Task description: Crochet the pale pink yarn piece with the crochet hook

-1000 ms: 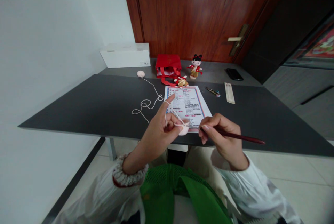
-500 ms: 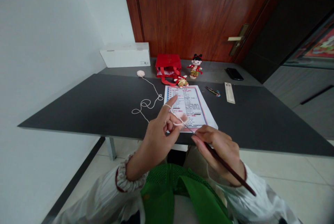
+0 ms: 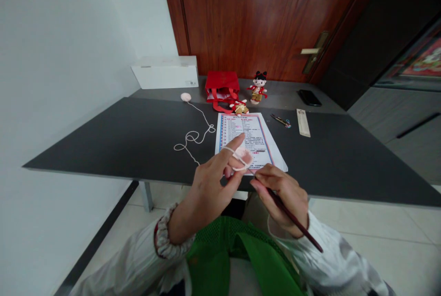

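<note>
My left hand [image 3: 213, 181] pinches a small pale pink crochet piece [image 3: 243, 155] between thumb and middle finger, with pink yarn [image 3: 195, 137] looped over the raised forefinger. My right hand [image 3: 282, 192] grips a dark red crochet hook [image 3: 292, 218], whose tip points up into the piece. Both hands hover over the near edge of the dark table [image 3: 120, 139]. The yarn runs back across the table to a small pink ball [image 3: 186, 97]. A printed pattern sheet [image 3: 250, 139] lies just beyond my hands.
At the far side of the table stand a red gift bag [image 3: 222, 87], a small doll [image 3: 258, 87], a smaller figure [image 3: 239, 108] and a white box [image 3: 165, 73]. A black phone [image 3: 309, 98], scissors [image 3: 280, 121] and a ruler [image 3: 303, 122] lie to the right. A wooden door stands behind.
My right hand has swung the hook from lying sideways to pointing down toward my lap, and moved closer under the left hand. My left hand lifted the crochet piece slightly forward.
</note>
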Motion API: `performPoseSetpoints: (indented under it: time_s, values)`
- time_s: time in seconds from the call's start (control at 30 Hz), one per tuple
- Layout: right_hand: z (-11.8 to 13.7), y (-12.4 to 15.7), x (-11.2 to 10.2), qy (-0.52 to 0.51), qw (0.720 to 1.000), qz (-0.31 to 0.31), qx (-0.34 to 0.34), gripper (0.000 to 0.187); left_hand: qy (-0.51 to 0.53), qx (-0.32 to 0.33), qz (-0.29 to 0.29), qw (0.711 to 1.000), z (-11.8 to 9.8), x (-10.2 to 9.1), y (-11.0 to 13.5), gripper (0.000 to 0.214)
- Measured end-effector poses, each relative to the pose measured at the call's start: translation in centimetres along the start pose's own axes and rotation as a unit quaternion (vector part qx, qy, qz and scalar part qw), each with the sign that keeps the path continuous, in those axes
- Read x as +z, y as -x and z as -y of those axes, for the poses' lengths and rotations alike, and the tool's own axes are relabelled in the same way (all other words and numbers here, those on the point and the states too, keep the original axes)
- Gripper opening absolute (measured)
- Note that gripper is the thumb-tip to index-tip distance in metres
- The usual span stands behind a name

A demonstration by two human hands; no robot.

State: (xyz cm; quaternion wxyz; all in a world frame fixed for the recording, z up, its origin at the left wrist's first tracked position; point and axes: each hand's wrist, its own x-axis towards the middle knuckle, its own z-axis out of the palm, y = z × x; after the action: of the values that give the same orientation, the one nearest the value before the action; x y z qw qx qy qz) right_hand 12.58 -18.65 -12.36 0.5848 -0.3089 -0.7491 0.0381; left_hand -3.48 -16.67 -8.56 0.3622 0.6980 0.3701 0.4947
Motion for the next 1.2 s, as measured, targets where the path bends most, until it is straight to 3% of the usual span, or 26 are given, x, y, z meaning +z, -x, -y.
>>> performPoseSetpoints:
  time_s: [0.1,0.27,0.43,0.57,0.67,0.77,0.97,1.07,1.2]
  values:
    - [-0.5,0.4,0.3,-0.031,0.999,-0.028,0.008,0.018,0.09,-0.068,0.016,0.994,0.3,0.1,-0.2,0.067]
    - [-1.3,0.8,-0.1,-0.091,0.996,0.018,-0.019,0.023,0.245,-0.194,0.083,0.946,0.8,0.0,-0.9,0.094]
    - [-2.3,1.2,-0.5,0.074,0.983,0.064,-0.152,0.028,0.311,-0.243,0.091,0.914,1.1,-0.1,-1.2,0.094]
    - [-2.1,1.2,0.0,0.172,0.965,0.068,-0.186,0.023,0.289,-0.232,0.061,0.927,0.8,0.2,-1.3,0.09]
    - [-1.0,0.9,0.7,0.174,0.976,0.047,-0.121,0.021,0.225,-0.186,0.037,0.956,0.6,0.4,-1.3,0.095]
    - [0.2,0.6,0.7,0.111,0.992,0.038,-0.036,0.019,0.161,-0.139,0.022,0.977,1.0,0.5,-1.1,0.092]
    - [1.0,0.5,-0.7,-0.027,0.995,0.04,0.092,0.017,0.041,-0.078,0.023,0.996,1.7,-0.2,-0.9,0.085]
    - [0.7,0.5,-0.9,-0.101,0.974,0.009,0.202,0.012,0.006,-0.07,0.039,0.997,1.4,-0.5,-0.9,0.082]
    - [0.3,0.2,-1.0,-0.209,0.92,-0.005,0.332,0.013,-0.024,-0.067,0.058,0.996,1.0,-0.7,-0.9,0.079]
